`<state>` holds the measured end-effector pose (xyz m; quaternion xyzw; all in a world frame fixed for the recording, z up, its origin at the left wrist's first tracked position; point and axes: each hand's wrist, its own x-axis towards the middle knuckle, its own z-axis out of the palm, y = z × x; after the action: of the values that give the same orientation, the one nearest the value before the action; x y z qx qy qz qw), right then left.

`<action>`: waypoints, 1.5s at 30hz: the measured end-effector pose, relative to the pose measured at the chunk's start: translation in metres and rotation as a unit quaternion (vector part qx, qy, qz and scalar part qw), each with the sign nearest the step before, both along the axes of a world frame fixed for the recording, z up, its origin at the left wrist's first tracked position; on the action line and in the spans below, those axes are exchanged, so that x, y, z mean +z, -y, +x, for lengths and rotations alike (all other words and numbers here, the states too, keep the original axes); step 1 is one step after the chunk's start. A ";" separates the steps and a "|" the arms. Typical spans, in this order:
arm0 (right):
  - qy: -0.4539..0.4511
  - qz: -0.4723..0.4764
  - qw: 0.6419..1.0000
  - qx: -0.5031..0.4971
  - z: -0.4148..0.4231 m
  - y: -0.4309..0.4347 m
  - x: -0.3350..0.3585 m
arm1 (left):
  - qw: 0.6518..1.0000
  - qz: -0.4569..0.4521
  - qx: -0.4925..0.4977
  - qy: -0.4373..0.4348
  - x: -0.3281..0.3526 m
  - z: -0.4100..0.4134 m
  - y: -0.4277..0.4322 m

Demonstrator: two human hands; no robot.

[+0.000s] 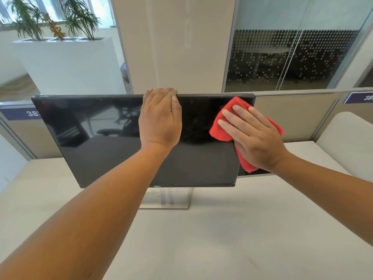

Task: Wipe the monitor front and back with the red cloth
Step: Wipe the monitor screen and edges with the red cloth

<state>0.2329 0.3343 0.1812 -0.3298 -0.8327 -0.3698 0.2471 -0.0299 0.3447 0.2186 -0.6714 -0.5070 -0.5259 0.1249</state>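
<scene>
Red and folded, the cloth (pixel 223 126) lies pressed against the right part of the monitor (pixel 113 138) screen, near its upper right corner, with a tail of it hanging down past the screen's right edge. The right hand (pixel 256 138) lies flat on the cloth, fingers spread and pointing up and to the left, palm holding it to the glass. The left hand (pixel 160 118) rests on the top edge of the monitor near its middle, the fingers curled over the rim toward the back (their tips are out of sight), the thumb lying along the front.

The monitor's screen is dark and turned off, showing dim reflections of the room. It stands upright on a silver stand (pixel 167 199), which sits on the pale desk (pixel 222 239). Both bare forearms reach in from the near side across the desk.

Behind the monitor a low beige partition (pixel 292 118) runs along the far edge of the desk. Farther off on the left stands a white planter (pixel 66 63) with green plants; on the right is a glass wall (pixel 292 57) with a dotted pattern.
</scene>
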 end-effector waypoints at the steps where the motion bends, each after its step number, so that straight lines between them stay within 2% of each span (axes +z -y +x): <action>1: -0.034 0.013 0.999 -0.005 -0.013 -0.003 0.007 | 1.000 -0.002 0.001 0.002 0.001 0.000 -0.001; 4: -0.100 0.030 0.995 -0.001 -0.053 -0.013 0.021 | 1.000 -0.018 0.011 -0.002 0.004 0.000 -0.004; 8: -0.098 0.010 0.994 0.039 -0.102 -0.020 0.019 | 0.999 -0.043 0.014 -0.010 0.009 0.000 -0.008; 11: 0.024 -0.048 0.994 0.091 -0.121 -0.016 -0.001 | 0.998 -0.053 0.014 -0.025 0.008 0.000 -0.003; 14: 0.175 -0.116 0.973 0.093 -0.116 -0.005 -0.026 | 0.996 -0.074 0.014 -0.057 0.007 -0.001 0.000; 18: 0.291 -0.122 0.947 0.066 -0.083 0.000 -0.042 | 0.991 -0.106 0.006 -0.080 0.015 -0.001 0.006; 20: 0.282 -0.117 0.949 0.076 -0.065 -0.001 -0.040 | 0.990 -0.116 0.006 -0.078 0.018 -0.003 0.009; 22: 0.229 -0.099 0.966 0.073 -0.049 0.000 -0.027 | 0.989 -0.124 0.004 -0.078 0.019 -0.005 0.012; 25: 0.079 -0.003 0.997 0.027 -0.037 0.000 0.014 | 0.988 -0.130 0.001 -0.085 0.022 -0.004 0.015; 28: -0.028 0.037 0.999 0.006 -0.049 -0.009 0.054 | 0.987 -0.141 -0.005 -0.078 0.026 -0.004 0.016; 33: -0.013 0.007 0.997 0.076 -0.095 -0.015 0.049 | 0.982 -0.164 -0.018 -0.086 0.033 -0.004 0.015; 36: 0.049 -0.050 0.992 0.104 -0.117 -0.016 0.022 | 0.983 -0.161 -0.012 -0.082 0.038 -0.006 0.014; 41: 0.135 -0.141 0.974 0.116 -0.111 -0.004 -0.023 | 0.983 -0.153 -0.019 -0.096 0.043 -0.008 0.014; 45: 0.193 -0.195 0.959 0.072 -0.100 0.003 -0.054 | 0.984 -0.144 -0.006 -0.101 0.046 -0.020 0.011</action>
<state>0.1328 0.3316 0.1268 -0.2334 -0.9421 -0.2379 0.0381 -0.0500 0.3333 0.2645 -0.7348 -0.5583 -0.3779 0.0743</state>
